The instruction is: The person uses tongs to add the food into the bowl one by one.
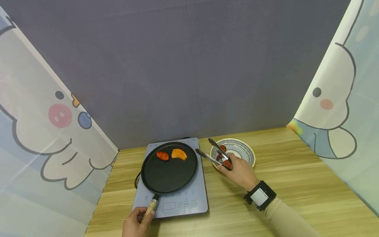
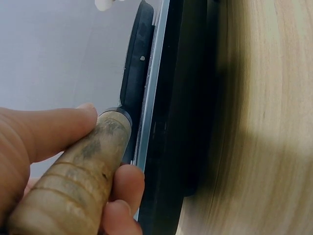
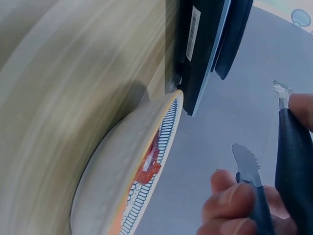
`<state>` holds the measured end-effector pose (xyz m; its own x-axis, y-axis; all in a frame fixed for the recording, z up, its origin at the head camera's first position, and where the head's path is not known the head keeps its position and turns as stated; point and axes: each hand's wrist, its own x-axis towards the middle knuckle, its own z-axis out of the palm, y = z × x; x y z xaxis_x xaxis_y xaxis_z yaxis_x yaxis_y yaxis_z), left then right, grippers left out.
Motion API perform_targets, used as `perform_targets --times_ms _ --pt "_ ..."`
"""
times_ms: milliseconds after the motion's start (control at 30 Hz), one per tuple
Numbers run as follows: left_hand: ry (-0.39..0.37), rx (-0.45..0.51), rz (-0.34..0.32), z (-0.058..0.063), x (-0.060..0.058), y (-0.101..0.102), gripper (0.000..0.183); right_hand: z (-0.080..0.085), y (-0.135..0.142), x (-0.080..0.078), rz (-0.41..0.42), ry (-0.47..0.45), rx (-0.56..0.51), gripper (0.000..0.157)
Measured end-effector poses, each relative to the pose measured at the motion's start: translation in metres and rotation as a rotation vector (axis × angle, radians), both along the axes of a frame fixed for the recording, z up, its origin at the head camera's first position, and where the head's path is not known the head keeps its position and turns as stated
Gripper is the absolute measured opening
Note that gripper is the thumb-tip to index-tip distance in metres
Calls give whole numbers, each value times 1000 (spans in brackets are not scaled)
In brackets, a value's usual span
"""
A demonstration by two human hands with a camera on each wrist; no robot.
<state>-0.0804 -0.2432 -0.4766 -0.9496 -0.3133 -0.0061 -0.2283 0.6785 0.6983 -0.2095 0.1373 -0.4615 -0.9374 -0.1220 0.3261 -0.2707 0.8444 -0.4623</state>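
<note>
My left hand (image 1: 137, 223) grips the wooden handle (image 2: 73, 181) of a flat black frying pan (image 1: 170, 176), thumb along the top and fingers curled beneath. On the pan's far half lie a red ridged food piece (image 1: 162, 155) and an orange fan-shaped one (image 1: 179, 154). My right hand (image 1: 241, 172) holds black-handled tongs (image 1: 215, 145) with metal tips, over the near left side of a patterned plate (image 1: 251, 155). The tongs' tips stand apart with nothing between them in the right wrist view. Dark red food pieces (image 3: 148, 169) lie in the plate, partly hidden by tongs and hand.
Under the pan is a grey induction cooker (image 1: 199, 200) with touch buttons along its front. A black cord (image 1: 137, 181) shows at its left. The wood-grain table (image 1: 296, 171) meets a grey back wall (image 1: 189, 72), with cartoon-printed panels at both sides.
</note>
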Motion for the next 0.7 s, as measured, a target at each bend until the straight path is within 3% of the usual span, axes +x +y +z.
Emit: perform_targets --times_ms 400,700 --pt "7 -2 -2 1 1 1 33 -3 14 2 -31 -28 18 62" --pt "21 -5 -5 1 1 1 32 -7 26 4 -57 -58 70 76"
